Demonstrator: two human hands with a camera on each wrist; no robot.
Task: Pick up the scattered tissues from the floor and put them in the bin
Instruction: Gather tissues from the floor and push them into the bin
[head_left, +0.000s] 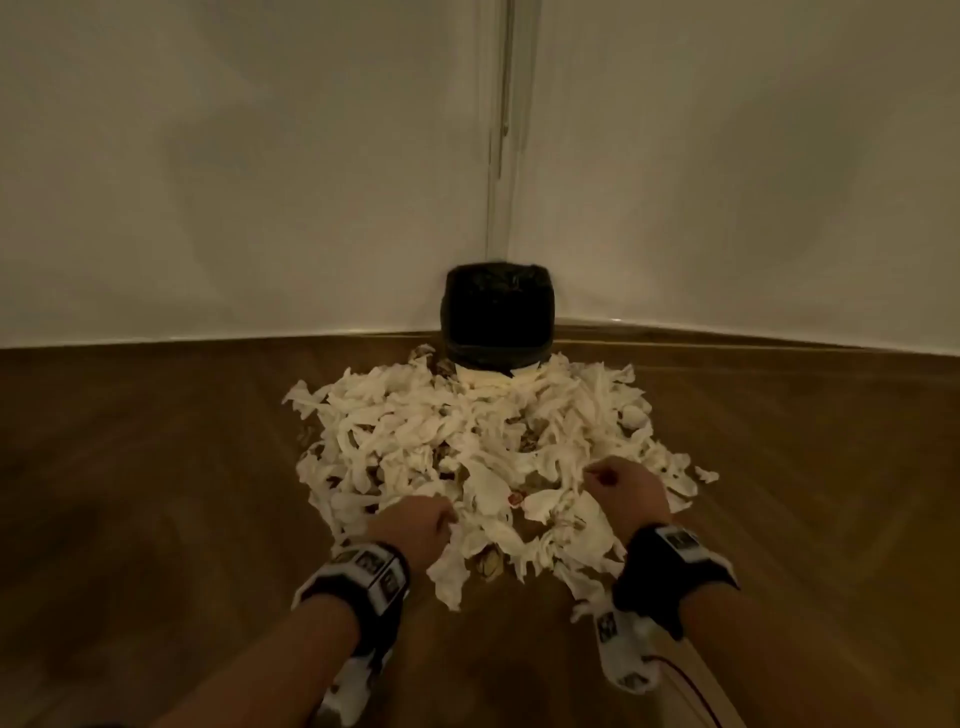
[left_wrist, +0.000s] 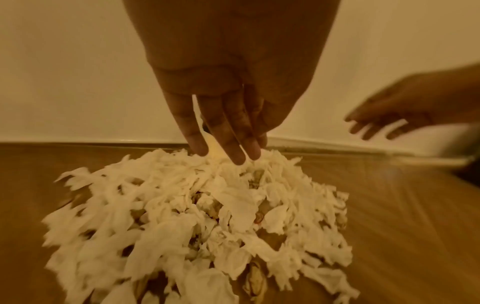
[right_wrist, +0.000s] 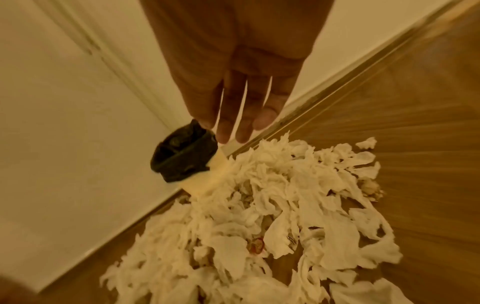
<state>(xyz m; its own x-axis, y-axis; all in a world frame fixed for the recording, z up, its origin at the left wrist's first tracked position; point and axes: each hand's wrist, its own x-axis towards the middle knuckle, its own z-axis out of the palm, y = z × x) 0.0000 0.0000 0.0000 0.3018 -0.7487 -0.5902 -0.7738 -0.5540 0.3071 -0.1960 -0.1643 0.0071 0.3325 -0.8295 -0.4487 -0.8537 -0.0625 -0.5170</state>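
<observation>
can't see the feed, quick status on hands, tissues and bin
Left hand and right hand open, fingers straight, holding nothing, over the tissues. Tissues heaped on floor, none picked up. Bin in corner behind heap, nothing blocking.

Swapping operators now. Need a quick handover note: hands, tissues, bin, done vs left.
Left hand: open, fingers straight, over the near left edge of the tissue pile; holds nothing that I can see.
Right hand: open, fingers extended, over the pile's near right side, empty.
Tissues: one big heap on the wooden floor, running up to the foot of the bin.
Bin: black-lined, upright in the wall corner, behind the heap.
Done: nothing visibly binned; the bin's contents cannot be made out.
Left: essentially the whole pile. Some brownish scraps are mixed in.
</observation>
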